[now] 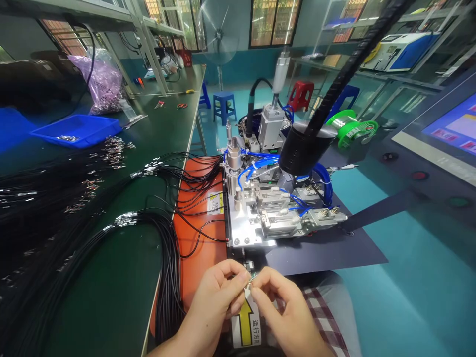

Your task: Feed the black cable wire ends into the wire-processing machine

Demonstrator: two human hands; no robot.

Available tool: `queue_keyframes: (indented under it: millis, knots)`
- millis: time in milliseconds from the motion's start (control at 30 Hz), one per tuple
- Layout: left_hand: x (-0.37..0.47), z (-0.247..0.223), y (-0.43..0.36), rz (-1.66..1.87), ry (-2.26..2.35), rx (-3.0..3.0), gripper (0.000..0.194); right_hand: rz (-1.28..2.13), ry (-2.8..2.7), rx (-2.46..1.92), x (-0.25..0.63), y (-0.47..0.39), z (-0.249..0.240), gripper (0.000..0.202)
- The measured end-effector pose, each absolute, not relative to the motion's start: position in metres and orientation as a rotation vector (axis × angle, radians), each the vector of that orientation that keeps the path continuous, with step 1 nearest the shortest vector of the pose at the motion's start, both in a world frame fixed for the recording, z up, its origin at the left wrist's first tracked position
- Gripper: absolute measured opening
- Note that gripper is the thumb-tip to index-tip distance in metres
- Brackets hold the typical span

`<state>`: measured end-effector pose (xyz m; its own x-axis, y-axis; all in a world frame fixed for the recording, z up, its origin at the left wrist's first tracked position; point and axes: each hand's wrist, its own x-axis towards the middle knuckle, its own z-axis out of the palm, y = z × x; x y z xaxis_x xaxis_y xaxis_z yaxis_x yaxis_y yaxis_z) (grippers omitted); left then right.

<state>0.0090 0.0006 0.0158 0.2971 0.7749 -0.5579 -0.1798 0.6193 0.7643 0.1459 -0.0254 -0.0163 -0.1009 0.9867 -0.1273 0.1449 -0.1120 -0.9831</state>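
Note:
Low in front of the machine, my left hand (pixel 217 297) and my right hand (pixel 284 307) meet with their fingertips almost touching. Each is closed in a pinch. Between them show the thin ends of small wires (pixel 253 278), pale and greenish; the rest is hidden by my fingers. Just beyond the fingertips lies a small metal part (pixel 250 266) at the near end of the machine's track. Under my hands is a white label with a yellow arrow (pixel 245 325). The silver machine (pixel 247 225) carries blue air tubes and several small cylinders.
Bundled black cables (pixel 167 267) with metal connectors hang over the left edge of the green table (pixel 122 297) onto an orange panel (pixel 193 238). A blue tray (pixel 80 131) stands farther back. A black flexible hose (pixel 342 84) crosses above the machine. A control screen (pixel 453 126) is at right.

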Motion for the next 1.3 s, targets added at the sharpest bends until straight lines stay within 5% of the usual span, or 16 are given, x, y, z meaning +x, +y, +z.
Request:
queue_keyframes:
  millis: [100,233,433,1300]
  knots:
    - [0.009,0.015,0.001,0.676,1.106,0.667,0.027,1.277,-1.403,-1.374,0.151,-0.022,-0.013,0.006]
    - [0.01,0.014,0.001,0.669,1.131,0.691,0.029,1.228,-1.36,-1.374,0.148,-0.02,-0.012,0.02]
    - [0.008,0.017,-0.002,0.716,1.068,0.647,0.033,1.616,-1.012,-1.237,0.138,-0.025,-0.007,0.027]
    - [0.005,-0.001,0.007,0.704,1.109,0.596,0.029,1.214,-1.245,-1.436,0.137,-0.016,-0.019,0.028]
